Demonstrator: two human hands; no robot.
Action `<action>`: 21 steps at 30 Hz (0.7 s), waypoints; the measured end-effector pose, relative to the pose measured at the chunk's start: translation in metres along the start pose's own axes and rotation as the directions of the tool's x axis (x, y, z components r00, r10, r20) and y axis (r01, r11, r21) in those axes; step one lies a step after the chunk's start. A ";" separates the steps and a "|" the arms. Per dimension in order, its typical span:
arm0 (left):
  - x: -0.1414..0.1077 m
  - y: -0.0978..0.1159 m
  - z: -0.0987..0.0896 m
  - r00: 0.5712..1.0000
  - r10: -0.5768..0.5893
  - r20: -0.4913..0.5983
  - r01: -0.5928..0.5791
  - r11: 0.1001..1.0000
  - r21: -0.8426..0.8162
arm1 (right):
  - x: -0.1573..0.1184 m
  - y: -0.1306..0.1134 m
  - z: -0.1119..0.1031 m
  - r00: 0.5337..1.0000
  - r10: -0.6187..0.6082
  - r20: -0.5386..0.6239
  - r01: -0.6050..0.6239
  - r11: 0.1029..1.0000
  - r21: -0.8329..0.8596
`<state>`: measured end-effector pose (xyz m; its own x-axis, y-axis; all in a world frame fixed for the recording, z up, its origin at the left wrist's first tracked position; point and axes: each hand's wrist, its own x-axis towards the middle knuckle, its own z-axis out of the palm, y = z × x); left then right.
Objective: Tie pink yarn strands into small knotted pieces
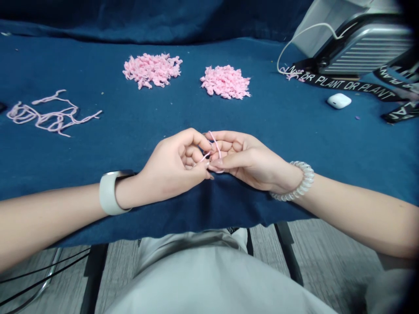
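Yarn [216, 143], thin and pale pink, makes a small loop between your two hands at the centre of the frame. Your left hand [176, 163] is closed on a strand at its fingertips; fingers hide the exact pinch. Your right hand [258, 161] clamps the loop, thumb pressed on it, and the fingertips of both hands nearly meet. They are above the near part of the bench [147, 117], which is covered in dark blue cloth. At the left of the frame you have a tangle of loose strands [59, 115]. At upper centre lie two heaps of pink knotted pieces, the left heap [152, 70] near the right heap [225, 82] but apart from it. At upper right, a black lettered lanyard [347, 83] runs beside a ribbed silver device [366, 48], with a small white case [339, 100] just below the lanyard.
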<state>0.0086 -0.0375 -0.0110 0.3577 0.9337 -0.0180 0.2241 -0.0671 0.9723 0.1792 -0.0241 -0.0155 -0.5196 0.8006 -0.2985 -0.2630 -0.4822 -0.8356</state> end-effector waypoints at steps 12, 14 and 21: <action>0.005 -0.001 -0.003 0.999 -0.043 -0.028 0.039 0.992 -0.118 | 0.002 -0.004 -0.002 1.000 -0.011 -0.021 0.012 0.998 0.069; 0.006 -0.002 -0.004 0.998 -0.041 -0.044 0.035 0.992 -0.121 | 0.002 -0.004 -0.002 1.000 -0.015 -0.024 0.017 0.997 0.076; 0.007 -0.005 -0.007 0.997 -0.031 -0.073 0.015 0.978 -0.208 | 0.002 -0.005 -0.002 1.000 -0.009 0.003 0.009 0.995 0.100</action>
<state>0.0036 -0.0283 -0.0145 0.2838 0.9584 -0.0308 0.0361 0.0214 0.9991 0.1811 -0.0194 -0.0126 -0.5196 0.8040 -0.2893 -0.3479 -0.5083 -0.7878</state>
